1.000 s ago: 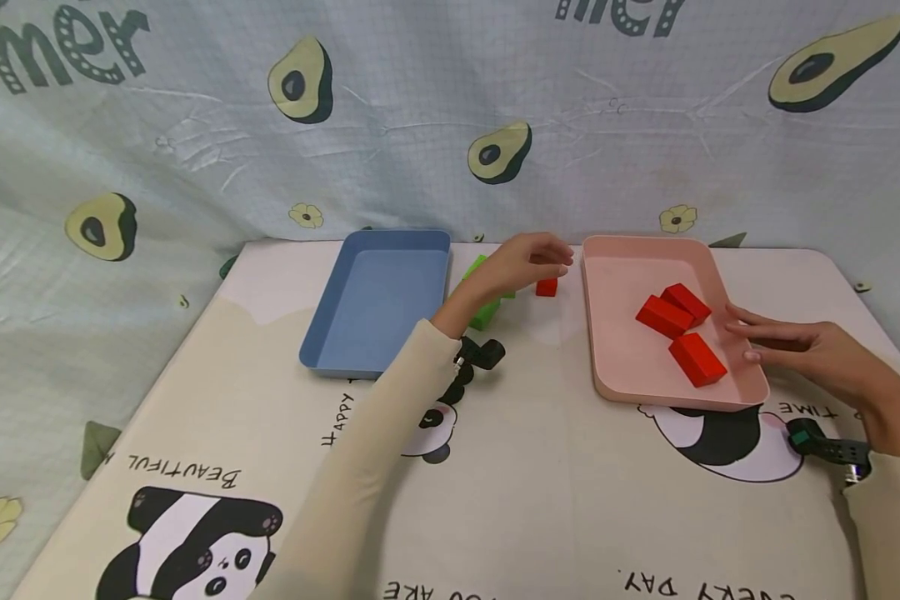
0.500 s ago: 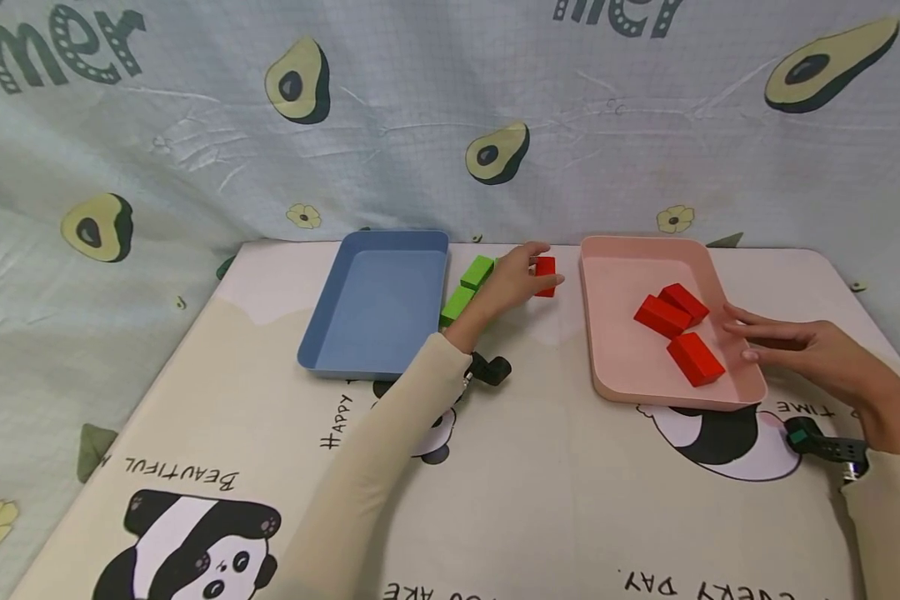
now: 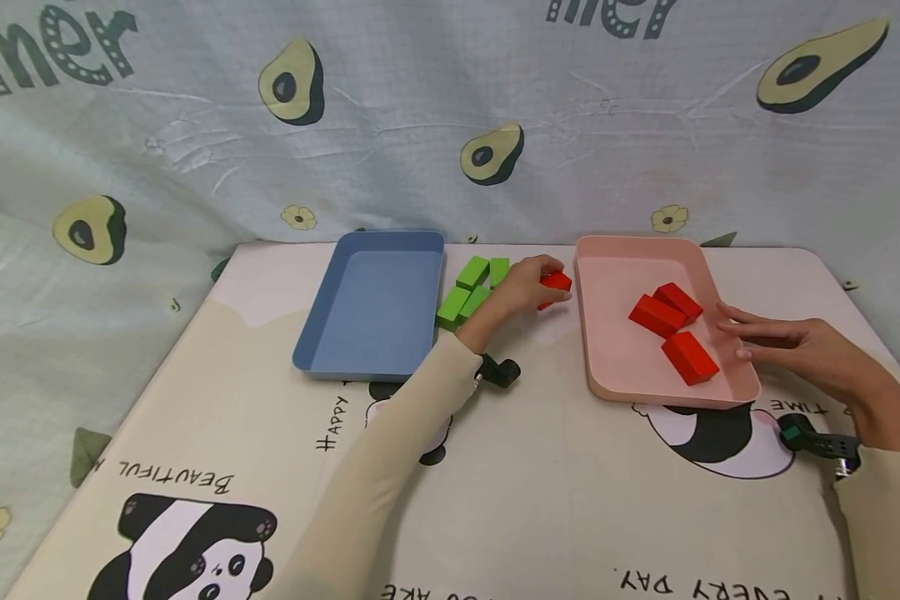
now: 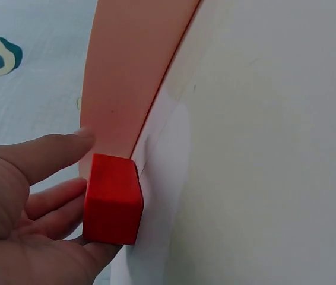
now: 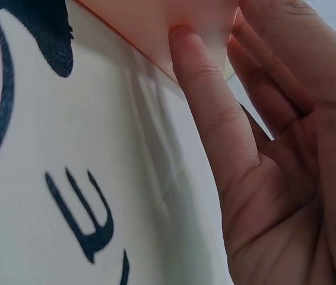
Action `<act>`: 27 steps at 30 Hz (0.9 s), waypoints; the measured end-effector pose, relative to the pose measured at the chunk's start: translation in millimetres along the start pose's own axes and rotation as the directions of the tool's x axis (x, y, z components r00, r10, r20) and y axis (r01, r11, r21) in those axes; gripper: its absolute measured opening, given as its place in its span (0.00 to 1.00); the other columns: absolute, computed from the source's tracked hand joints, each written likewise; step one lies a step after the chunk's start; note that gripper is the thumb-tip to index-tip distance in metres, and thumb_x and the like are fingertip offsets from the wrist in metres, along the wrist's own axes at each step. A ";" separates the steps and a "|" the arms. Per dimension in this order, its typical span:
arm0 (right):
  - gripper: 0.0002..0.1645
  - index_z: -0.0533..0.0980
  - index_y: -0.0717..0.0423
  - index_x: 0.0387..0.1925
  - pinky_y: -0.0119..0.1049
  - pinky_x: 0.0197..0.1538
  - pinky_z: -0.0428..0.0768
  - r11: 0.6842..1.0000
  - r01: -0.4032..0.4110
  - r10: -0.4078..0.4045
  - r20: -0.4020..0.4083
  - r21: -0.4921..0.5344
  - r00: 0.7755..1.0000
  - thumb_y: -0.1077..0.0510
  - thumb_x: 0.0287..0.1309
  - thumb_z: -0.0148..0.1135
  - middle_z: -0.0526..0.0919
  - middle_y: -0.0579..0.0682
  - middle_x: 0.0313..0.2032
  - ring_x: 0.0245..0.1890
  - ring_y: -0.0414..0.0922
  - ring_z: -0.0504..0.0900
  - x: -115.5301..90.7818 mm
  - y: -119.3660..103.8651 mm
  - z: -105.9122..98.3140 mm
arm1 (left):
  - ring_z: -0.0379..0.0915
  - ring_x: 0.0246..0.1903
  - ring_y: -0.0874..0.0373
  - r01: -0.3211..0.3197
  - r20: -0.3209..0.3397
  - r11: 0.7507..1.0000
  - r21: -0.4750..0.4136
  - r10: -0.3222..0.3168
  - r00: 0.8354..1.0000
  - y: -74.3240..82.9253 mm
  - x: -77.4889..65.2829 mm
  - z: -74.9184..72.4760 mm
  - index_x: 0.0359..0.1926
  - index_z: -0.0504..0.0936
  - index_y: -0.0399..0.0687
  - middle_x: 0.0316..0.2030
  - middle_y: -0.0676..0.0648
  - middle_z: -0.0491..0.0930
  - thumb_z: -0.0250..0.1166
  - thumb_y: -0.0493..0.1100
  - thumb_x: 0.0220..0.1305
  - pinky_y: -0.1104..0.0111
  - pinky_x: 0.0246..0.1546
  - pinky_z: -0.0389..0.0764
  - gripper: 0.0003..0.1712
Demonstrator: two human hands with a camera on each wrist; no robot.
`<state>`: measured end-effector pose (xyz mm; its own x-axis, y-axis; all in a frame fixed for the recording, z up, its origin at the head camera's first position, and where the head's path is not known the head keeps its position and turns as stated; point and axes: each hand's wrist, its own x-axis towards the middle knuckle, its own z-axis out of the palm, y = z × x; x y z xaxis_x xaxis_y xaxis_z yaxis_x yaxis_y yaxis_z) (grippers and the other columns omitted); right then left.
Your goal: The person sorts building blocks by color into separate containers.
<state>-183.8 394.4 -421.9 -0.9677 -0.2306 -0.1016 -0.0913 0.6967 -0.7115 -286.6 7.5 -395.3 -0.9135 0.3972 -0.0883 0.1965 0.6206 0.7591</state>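
In the head view my left hand [image 3: 523, 287] pinches a red block [image 3: 557, 287] between thumb and fingers, just left of the pink tray. The left wrist view shows this block's red end [image 4: 113, 199] beside the thumb, with the tray's side wall [image 4: 135, 71] behind. My right hand [image 3: 817, 354] touches the right rim of the pink tray [image 3: 611, 350], its fingers fairly straight. In the right wrist view a digit of the right hand [image 5: 275, 178] presses the tray's outer wall [image 5: 147, 29]. Inside the tray lie several red blocks [image 3: 690, 358], grouped toward its right side.
Several green blocks [image 3: 472, 272] lie on the table between the two trays, partly behind the left hand. A blue tray [image 3: 363, 304] stands left of them. The table [image 3: 525, 500] has a printed panda cover, and an avocado-patterned cloth [image 3: 390, 158] hangs behind.
My left hand has come down onto the red block, taken hold of it, and turned and shifted it slightly right toward the pink tray. The right hand stays at the tray's rim.
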 end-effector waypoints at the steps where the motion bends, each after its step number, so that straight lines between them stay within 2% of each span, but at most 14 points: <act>1: 0.28 0.75 0.53 0.67 0.10 0.46 0.68 1.000 0.003 -0.003 -0.001 0.005 1.000 0.52 0.68 0.66 0.64 0.13 0.63 0.66 0.19 0.61 0.2 0.1 0.1 | 0.72 0.55 0.53 -0.008 0.014 1.000 0.005 0.008 1.000 0.4 -0.7 -0.1 0.68 0.74 0.40 0.61 0.42 0.77 0.70 0.41 0.67 0.71 0.51 0.79 0.30; 4: 0.28 0.75 0.54 0.67 0.10 0.46 0.69 1.000 0.014 -0.014 0.002 0.010 1.000 0.53 0.68 0.66 0.64 0.13 0.64 0.67 0.20 0.60 0.2 1.7 0.3 | 0.72 0.55 0.52 0.001 0.030 1.000 -0.013 0.000 1.000 0.2 -2.0 -0.6 0.67 0.76 0.40 0.62 0.42 0.77 0.72 0.38 0.64 0.71 0.47 0.82 0.31; 7: 0.28 0.74 0.53 0.67 0.11 0.46 0.69 1.000 0.005 -0.005 0.006 0.014 1.000 0.53 0.68 0.66 0.64 0.14 0.65 0.70 0.24 0.60 0.8 3.4 1.0 | 0.72 0.55 0.51 0.039 0.030 0.998 -0.055 -0.038 0.999 -0.6 -3.6 -1.8 0.67 0.76 0.41 0.62 0.42 0.76 0.72 0.36 0.63 0.69 0.44 0.84 0.31; 10: 0.29 0.74 0.52 0.68 0.11 0.46 0.69 1.000 -0.013 0.013 0.010 0.018 1.000 0.52 0.69 0.65 0.63 0.15 0.66 0.73 0.29 0.59 1.2 3.9 1.5 | 0.72 0.55 0.51 0.063 0.025 0.995 -0.076 -0.061 0.998 -2.6 -4.4 -2.1 0.66 0.76 0.42 0.62 0.43 0.76 0.73 0.35 0.62 0.69 0.45 0.84 0.31; 12: 0.29 0.73 0.52 0.68 0.11 0.46 0.69 1.000 -0.015 0.014 0.014 0.021 1.000 0.51 0.69 0.65 0.63 0.16 0.66 0.73 0.29 0.59 1.0 3.3 1.3 | 0.72 0.56 0.51 0.055 0.020 0.995 -0.087 -0.054 0.998 -4.2 -4.7 -1.9 0.66 0.76 0.41 0.63 0.43 0.76 0.73 0.34 0.62 0.69 0.49 0.83 0.31; 18: 0.27 0.74 0.54 0.67 0.10 0.47 0.69 0.999 0.019 -0.020 0.007 0.036 1.000 0.55 0.69 0.65 0.65 0.13 0.64 0.63 0.16 0.61 1.0 1.4 -0.3 | 0.73 0.58 0.50 0.025 -0.003 0.992 -0.127 -0.026 1.000 -9.2 -4.6 -0.4 0.65 0.76 0.39 0.63 0.41 0.78 0.73 0.31 0.59 0.66 0.56 0.80 0.32; 24: 0.27 0.75 0.53 0.67 0.10 0.46 0.69 0.999 0.022 -0.022 0.001 0.043 1.000 0.55 0.69 0.65 0.65 0.12 0.62 0.61 0.15 0.62 1.0 3.3 -1.0 | 0.73 0.57 0.50 0.010 -0.005 0.994 -0.111 -0.010 1.000 -10.5 -5.5 -0.1 0.65 0.75 0.37 0.62 0.40 0.78 0.73 0.32 0.60 0.68 0.54 0.80 0.32; 27: 0.27 0.75 0.53 0.67 0.11 0.45 0.70 0.999 0.023 -0.024 0.009 0.046 1.000 0.55 0.69 0.65 0.65 0.12 0.62 0.66 0.19 0.62 1.1 4.0 0.2 | 0.73 0.55 0.51 0.003 0.003 0.995 -0.096 -0.002 1.000 -12.2 -7.3 0.4 0.66 0.75 0.37 0.61 0.41 0.78 0.72 0.32 0.61 0.70 0.52 0.79 0.31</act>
<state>-185.2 396.8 -425.0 -0.9633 -0.2528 -0.0908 -0.1027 0.6590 -0.7451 -282.2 -2.7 -404.3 -0.9129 0.3977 -0.0917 0.1591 0.5538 0.8173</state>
